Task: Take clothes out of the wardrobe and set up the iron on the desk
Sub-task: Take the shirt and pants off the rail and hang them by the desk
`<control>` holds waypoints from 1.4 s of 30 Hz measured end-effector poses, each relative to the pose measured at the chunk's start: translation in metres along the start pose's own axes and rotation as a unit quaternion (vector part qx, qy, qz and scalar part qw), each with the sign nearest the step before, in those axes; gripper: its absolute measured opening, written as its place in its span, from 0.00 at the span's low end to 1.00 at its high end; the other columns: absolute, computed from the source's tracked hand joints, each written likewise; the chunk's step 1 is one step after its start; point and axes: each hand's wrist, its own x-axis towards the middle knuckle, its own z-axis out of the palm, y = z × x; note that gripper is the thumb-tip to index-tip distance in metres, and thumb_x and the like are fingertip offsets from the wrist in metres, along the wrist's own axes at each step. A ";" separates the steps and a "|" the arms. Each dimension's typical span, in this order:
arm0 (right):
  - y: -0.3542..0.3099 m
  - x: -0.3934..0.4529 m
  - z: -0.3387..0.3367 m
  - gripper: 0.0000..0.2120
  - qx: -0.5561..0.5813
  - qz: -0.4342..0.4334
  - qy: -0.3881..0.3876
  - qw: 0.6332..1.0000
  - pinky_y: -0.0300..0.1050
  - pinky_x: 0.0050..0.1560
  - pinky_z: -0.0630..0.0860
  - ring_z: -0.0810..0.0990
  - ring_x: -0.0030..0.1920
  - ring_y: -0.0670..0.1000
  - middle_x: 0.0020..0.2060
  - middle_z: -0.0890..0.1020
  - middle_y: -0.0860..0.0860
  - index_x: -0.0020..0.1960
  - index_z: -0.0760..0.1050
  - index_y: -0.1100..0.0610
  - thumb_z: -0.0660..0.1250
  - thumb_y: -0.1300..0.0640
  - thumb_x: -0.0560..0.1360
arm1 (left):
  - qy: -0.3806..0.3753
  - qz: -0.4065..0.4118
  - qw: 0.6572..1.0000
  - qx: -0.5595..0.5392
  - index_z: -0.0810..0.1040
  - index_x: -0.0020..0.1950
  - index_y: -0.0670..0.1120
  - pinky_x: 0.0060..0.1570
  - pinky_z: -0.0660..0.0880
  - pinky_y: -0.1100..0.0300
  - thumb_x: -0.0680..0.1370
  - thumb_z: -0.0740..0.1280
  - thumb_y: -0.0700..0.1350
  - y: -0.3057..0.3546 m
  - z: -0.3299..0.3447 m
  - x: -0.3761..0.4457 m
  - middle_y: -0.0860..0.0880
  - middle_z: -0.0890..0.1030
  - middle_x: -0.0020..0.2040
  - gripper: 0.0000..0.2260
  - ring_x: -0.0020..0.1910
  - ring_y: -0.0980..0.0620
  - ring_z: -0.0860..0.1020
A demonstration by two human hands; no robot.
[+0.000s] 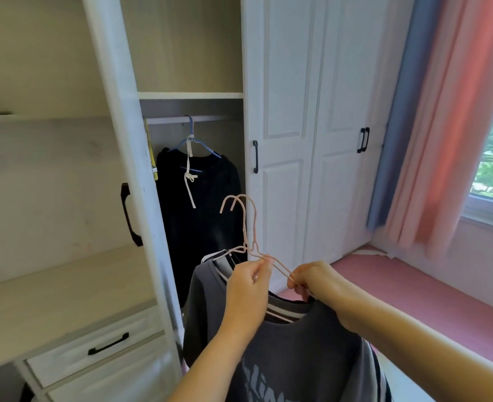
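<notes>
The grey shirts (297, 352) look light and limp, so they will sag and swing; the thin pink hangers (246, 227) are stiff but likely slippery, best taken at the wire shoulders just under the hooks. The left hand (248, 288) pinches the hanger wire between thumb and fingertips. The right hand (314, 281), just beside it, curls its fingers round the same wires lower down. Both shirts hang directly beneath the hands, outside the wardrobe (129, 140). Beyond the hands, well apart, a black garment (207, 204) hangs on a blue hanger (194, 140) from the rail inside.
</notes>
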 end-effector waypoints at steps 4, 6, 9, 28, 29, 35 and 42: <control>0.012 -0.026 0.014 0.16 0.017 -0.025 0.062 0.998 0.42 0.36 0.67 0.70 0.30 0.50 0.25 0.73 0.50 0.27 0.76 0.56 0.62 0.66 0.71 | -0.038 0.002 0.999 0.010 0.79 0.48 0.56 0.54 0.69 0.67 0.80 0.59 0.56 -0.003 -0.015 -0.024 0.59 0.78 0.49 0.11 0.49 0.65 0.74; 0.017 -0.040 0.021 0.17 0.006 -0.047 0.090 0.995 0.44 0.37 0.67 0.69 0.30 0.50 0.23 0.73 0.48 0.26 0.75 0.56 0.62 0.61 0.73 | -0.041 0.027 0.998 0.044 0.80 0.49 0.55 0.55 0.70 0.67 0.80 0.60 0.52 -0.001 -0.026 -0.039 0.58 0.79 0.50 0.09 0.51 0.64 0.75; 0.021 -0.066 0.031 0.20 -0.024 -0.075 0.120 0.990 0.46 0.37 0.66 0.69 0.29 0.50 0.21 0.71 0.47 0.24 0.74 0.55 0.62 0.53 0.74 | -0.010 0.089 0.990 0.112 0.81 0.60 0.51 0.60 0.71 0.64 0.79 0.64 0.42 0.002 -0.051 -0.063 0.62 0.77 0.54 0.13 0.58 0.61 0.74; 0.008 -0.221 0.101 0.26 -0.020 -0.175 -0.015 0.984 0.42 0.37 0.63 0.63 0.30 0.50 0.26 0.66 0.51 0.24 0.67 0.55 0.66 0.40 0.74 | 0.032 0.211 0.939 0.271 0.77 0.65 0.48 0.67 0.69 0.54 0.80 0.59 0.51 0.003 -0.223 -0.219 0.58 0.78 0.61 0.17 0.63 0.63 0.71; 0.006 -0.223 0.108 0.26 -0.028 -0.179 -0.017 0.983 0.42 0.37 0.63 0.63 0.31 0.50 0.25 0.66 0.51 0.23 0.69 0.54 0.67 0.39 0.73 | 0.038 0.203 0.940 0.273 0.76 0.66 0.48 0.68 0.68 0.51 0.81 0.59 0.51 0.000 -0.230 -0.226 0.57 0.78 0.61 0.17 0.63 0.62 0.71; -0.003 -0.230 0.158 0.22 -0.036 -0.206 -0.043 0.977 0.37 0.35 0.68 0.69 0.29 0.47 0.24 0.73 0.54 0.26 0.76 0.55 0.68 0.42 0.73 | 0.079 0.173 0.941 0.278 0.71 0.71 0.50 0.68 0.68 0.57 0.81 0.56 0.55 -0.007 -0.273 -0.273 0.55 0.78 0.63 0.20 0.63 0.61 0.74; -0.023 -0.215 0.227 0.22 -0.038 -0.210 -0.151 0.965 0.34 0.31 0.65 0.64 0.26 0.46 0.22 0.67 0.48 0.30 0.79 0.59 0.68 0.42 0.73 | 0.118 0.148 0.919 0.346 0.70 0.72 0.50 0.52 0.72 0.65 0.81 0.55 0.53 -0.023 -0.337 -0.300 0.63 0.77 0.52 0.20 0.52 0.59 0.76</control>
